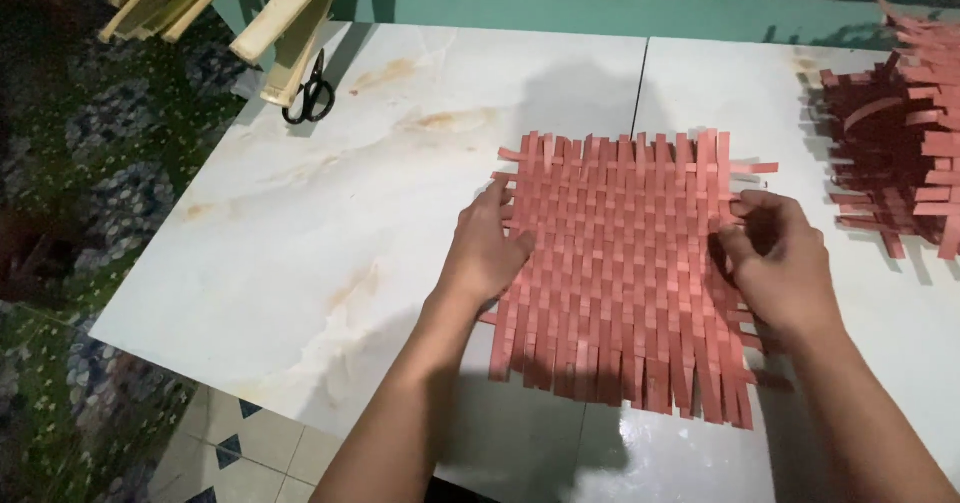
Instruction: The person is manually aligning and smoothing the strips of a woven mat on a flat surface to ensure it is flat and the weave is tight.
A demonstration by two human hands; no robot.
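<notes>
1. On the pale marble-patterned tabletop point(330, 213), a square mat of woven reddish-brown strips point(620, 263) lies flat, slightly right of centre, straddling the dark seam between two slabs.

2. Progress, judged from how the mat lies: the middle is closely interlaced in a checker pattern, so the bulk of the weave looks done. Loose strip ends stick out on all four sides, longest along the near edge, and they are uneven, so the edges appear not yet tightened, trimmed or finished.

3. Left hand point(485, 253): it lies with palm down and fingers spread on the mat's left border, pressing on it rather than gripping anything.

4. Right hand point(775, 263): its fingers are curled at the mat's right border, thumb and fingertips pinched together on what looks like a horizontal strip end there; the exact strip is hidden by the fingers.

5. Far right, a heap of similar reddish-brown woven pieces point(900, 133) sits well apart from the mat, its strip ends bristling outward; how many pieces are in it cannot be told.

6. Upper left, black-handled scissors point(310, 93) lie at the table's far corner, untouched, beneath a bundle of pale flat bamboo-like slats point(250, 8) leaning in from above.

7. Packages, labels, signs: none shows anywhere in view. Behind the table runs a teal wall base point(560, 8); to the left is a dark green patterned floor covering point(90, 213), and below the table edge are pale floor tiles with blue diamond insets point(250, 453).
</notes>
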